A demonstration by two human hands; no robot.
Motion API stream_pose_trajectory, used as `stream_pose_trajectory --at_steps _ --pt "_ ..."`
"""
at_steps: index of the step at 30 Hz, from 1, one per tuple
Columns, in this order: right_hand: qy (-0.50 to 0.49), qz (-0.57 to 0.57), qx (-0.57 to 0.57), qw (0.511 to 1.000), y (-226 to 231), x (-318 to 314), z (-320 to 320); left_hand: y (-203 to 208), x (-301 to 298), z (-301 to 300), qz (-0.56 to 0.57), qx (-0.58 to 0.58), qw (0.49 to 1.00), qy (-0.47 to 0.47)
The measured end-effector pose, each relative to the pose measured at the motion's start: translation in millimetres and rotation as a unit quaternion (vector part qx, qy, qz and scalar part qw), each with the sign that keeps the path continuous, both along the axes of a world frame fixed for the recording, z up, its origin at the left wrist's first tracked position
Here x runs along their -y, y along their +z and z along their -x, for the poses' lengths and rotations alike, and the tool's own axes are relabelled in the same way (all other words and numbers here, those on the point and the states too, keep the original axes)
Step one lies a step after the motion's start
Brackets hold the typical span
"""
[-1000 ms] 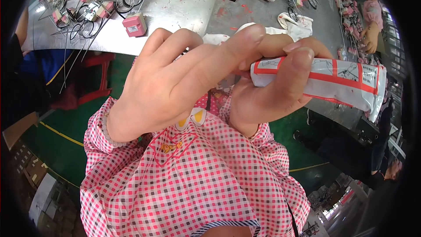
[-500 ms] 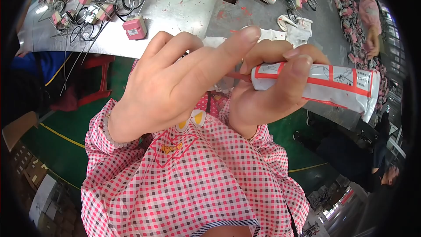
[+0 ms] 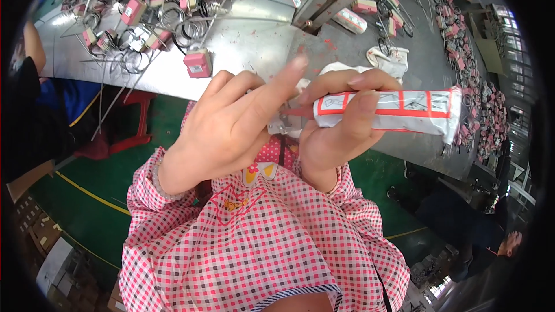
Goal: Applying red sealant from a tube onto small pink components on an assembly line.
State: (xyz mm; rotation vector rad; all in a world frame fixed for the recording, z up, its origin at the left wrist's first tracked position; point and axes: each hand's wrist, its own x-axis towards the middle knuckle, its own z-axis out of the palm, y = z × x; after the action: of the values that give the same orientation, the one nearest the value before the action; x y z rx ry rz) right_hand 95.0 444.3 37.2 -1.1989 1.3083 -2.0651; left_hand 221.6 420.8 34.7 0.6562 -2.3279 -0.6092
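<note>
The right hand point(image 3: 332, 145) pinches the white tube point(image 3: 411, 121), now further left in view; whether the curled left hand point(image 3: 214, 133) pinches anything, I cannot tell.

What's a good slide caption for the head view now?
Right hand gripping a red-striped white tube beside the left hand; pink boxes on the metal table.

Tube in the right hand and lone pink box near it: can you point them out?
Tube point(image 3: 406, 107): head view, middle of its printed side.
Lone pink box point(image 3: 198, 65): head view, labelled face.
</note>
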Motion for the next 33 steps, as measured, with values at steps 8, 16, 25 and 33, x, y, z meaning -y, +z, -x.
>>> stream_pose_trajectory --at_steps 8,16,25,33 --pt "-0.050 0.128 0.285 0.948 28 11 19 26 26 -43 0.002 -0.003 0.991 0.134" --pt "-0.126 0.169 0.296 0.932 11 -14 92 86 255 -176 0.412 0.151 0.788 0.432" --pt "-0.204 0.098 0.323 0.919 -14 -34 129 64 220 -41 0.311 0.152 0.917 0.196" --pt "-0.218 0.093 0.338 0.911 -23 -59 139 20 242 106 0.243 0.038 0.965 -0.090"
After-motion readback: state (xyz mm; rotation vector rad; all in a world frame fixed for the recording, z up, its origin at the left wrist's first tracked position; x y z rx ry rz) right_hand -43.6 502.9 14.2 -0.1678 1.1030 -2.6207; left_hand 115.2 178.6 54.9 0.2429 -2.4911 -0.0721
